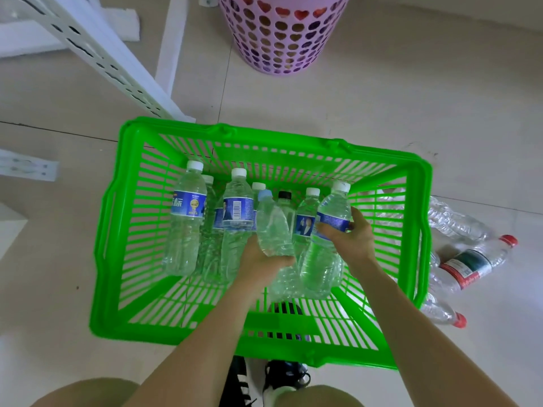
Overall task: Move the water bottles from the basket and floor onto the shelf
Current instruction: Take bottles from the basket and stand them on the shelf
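Bare forearms (188,353) reach in: left hand (260,261) grips blue-capped bottle (273,230), right hand (354,236) grips white-capped bottle (330,221); green basket (264,139) well stocked, red-capped bottles (476,259) on floor at right, so likely early.

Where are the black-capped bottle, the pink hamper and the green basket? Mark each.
black-capped bottle (284,195): head view, on its cap.
pink hamper (282,39): head view, on its perforated wall.
green basket (141,327): head view, on its near wall.
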`<state>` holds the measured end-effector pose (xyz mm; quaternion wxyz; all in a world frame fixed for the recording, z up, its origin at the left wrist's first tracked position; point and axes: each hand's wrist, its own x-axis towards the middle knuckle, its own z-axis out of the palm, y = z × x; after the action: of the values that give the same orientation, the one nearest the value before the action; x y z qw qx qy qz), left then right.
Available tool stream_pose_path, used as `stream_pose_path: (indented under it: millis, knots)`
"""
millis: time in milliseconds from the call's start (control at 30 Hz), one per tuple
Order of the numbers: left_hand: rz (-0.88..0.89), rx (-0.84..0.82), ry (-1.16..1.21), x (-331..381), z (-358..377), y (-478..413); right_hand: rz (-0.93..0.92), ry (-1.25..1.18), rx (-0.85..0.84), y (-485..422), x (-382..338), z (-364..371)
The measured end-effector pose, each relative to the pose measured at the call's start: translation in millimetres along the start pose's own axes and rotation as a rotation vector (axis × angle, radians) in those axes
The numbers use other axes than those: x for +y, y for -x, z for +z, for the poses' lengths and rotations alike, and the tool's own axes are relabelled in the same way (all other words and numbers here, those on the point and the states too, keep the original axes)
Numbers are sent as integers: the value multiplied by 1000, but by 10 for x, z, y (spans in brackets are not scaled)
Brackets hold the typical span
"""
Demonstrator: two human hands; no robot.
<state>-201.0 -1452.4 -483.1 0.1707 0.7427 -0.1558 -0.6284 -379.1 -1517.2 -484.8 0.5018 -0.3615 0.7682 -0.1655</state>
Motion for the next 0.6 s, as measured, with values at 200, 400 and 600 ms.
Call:
stream_pose_path:
  millis: [200, 400, 600]
  knots:
    - [-124, -119, 85, -61, -250, 243, -15, -102, -53, 178, -59, -88]
    - [-162, -122, 223, 89, -513, 703, 15, -117, -151, 492, -242, -287]
    - [-148, -69, 213, 335, -715, 1276, 51, -150, -221, 894, -595, -533]
